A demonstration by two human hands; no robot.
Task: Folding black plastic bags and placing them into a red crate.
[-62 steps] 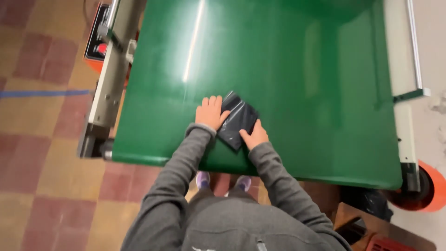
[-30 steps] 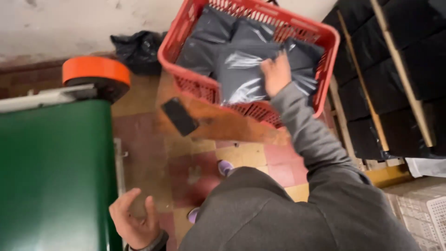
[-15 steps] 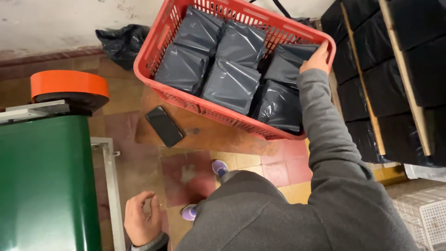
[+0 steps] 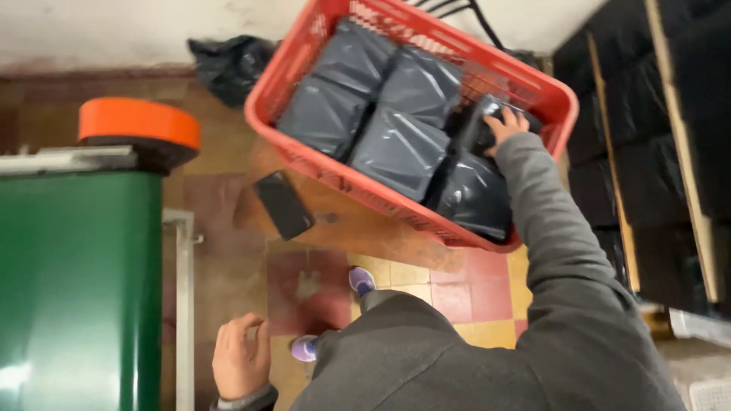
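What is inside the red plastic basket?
The red plastic basket holds several dark grey plastic mailer bags; the right hand grips one. Anything beneath the bags, and the basket floor, is covered.

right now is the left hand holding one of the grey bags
No, the left hand hangs bare and open beside the green conveyor, while the right hand grips a grey bag in the red basket.

Right hand outstretched, gripping; left hand low, loosely open.

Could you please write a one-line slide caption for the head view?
Right hand grasps a dark poly bag in the red basket; left hand hangs free.
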